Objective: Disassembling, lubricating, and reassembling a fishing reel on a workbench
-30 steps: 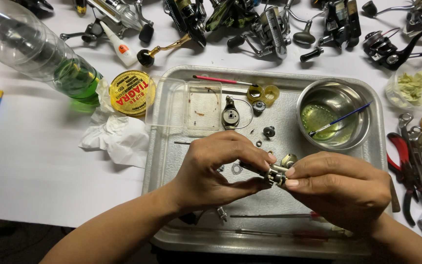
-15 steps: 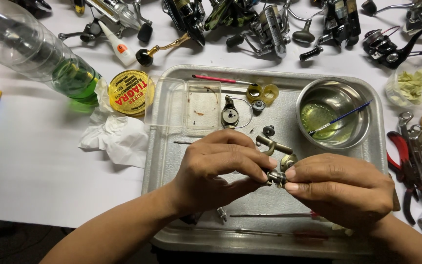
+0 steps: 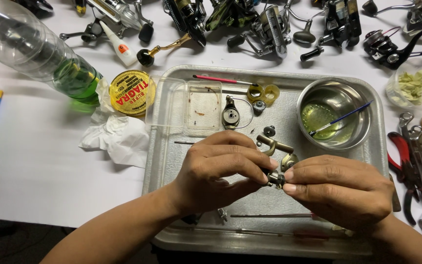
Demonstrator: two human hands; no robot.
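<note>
Over a metal tray [image 3: 172,161], my left hand [image 3: 218,171] and my right hand [image 3: 340,188] both pinch a small metal reel part [image 3: 276,178] between their fingertips. A bronze-coloured arm [image 3: 273,144] of the same part sticks up behind the fingers. What lies under my palms is hidden. Loose small parts rest on the tray beyond my hands: a round black-and-silver piece with a wire loop [image 3: 230,115], a small dark gear [image 3: 269,130] and two yellow rings [image 3: 263,93].
A steel bowl [image 3: 333,115] with greenish liquid and a thin blue brush stands on the tray's right. A clear plastic box [image 3: 191,105], pink stick [image 3: 218,79], yellow tin [image 3: 132,92], crumpled tissue [image 3: 116,139], plastic bottle [image 3: 40,56], pliers and wrenches [image 3: 416,161] and several fishing reels [image 3: 264,22] surround it.
The bronze arm has swung up into view above my fingers, and both hands have turned the small part slightly between them.
</note>
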